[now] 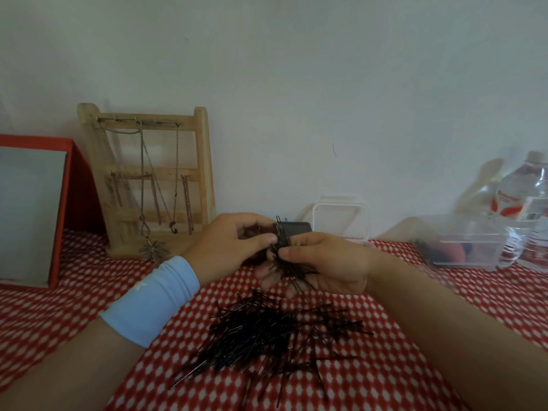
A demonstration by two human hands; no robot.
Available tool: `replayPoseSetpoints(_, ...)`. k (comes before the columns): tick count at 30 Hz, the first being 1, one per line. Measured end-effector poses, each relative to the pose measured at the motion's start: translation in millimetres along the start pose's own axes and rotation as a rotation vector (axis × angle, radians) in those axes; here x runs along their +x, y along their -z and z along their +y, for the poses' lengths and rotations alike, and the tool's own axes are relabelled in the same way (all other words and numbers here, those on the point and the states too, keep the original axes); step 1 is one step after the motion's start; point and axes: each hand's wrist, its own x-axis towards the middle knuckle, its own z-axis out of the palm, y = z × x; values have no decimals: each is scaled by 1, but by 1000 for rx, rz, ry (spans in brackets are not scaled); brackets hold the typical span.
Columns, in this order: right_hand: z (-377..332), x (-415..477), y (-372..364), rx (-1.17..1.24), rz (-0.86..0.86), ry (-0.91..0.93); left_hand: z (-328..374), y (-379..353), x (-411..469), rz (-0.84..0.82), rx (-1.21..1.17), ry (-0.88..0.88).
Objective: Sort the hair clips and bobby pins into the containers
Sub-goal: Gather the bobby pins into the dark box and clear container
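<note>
Cloth [74, 307], red with white dots, across the whole surface. At far left, grey panel in a red frame [29, 215], leaning back. Beside it, against the wall, wooden rack [204, 161] hung with chains, a leaf pendant at its foot. At far right, clear water bottle [530, 209]. Just beside that, clear container [462, 247] with dark and reddish things inside, too blurred to name. By the wall behind the hands, white-rimmed container [341, 221]. Toward the near edge, loose pile of bobby pins [267, 330], black, lying every way on the cloth. Above the pile, both hands raised and meeting. Left hand [225, 247], pale blue wristband [154, 301] at the wrist, thumb and fingers pinched on the upper end of a bundle of bobby pins [284, 259]. Right hand [329, 262] palm up beneath, thumb and curled fingers clamped on the same bundle, loose ends fanned over the palm. Just behind the bundle, small black object [296, 227], kind unclear.
</note>
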Motion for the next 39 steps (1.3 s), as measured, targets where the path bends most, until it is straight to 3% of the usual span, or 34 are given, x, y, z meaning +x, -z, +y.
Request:
replayPoseSetpoints(5, 1, 5, 2, 66, 39, 80, -1, -2, -1, 48, -121, 16)
replayPoseSetpoints(9, -1, 6, 6, 185, 23, 73, 2, -7, -5, -23, -292, 33)
replayPoseSetpoints(17, 0, 0, 2, 61, -89, -41, -2, -6, -5, -22, -41, -21)
replayPoseSetpoints(30, -5, -1, 6, 230, -197, -148, 0, -3, -6, -35, -158, -77)
replayPoseSetpoints(37, 2, 0, 5, 232, -198, -91, 1, 4, -8, -291, -114, -17)
replayPoseSetpoints(39, 2, 1, 3, 217, -195, -60, 3, 2, -8, -268, -123, -16)
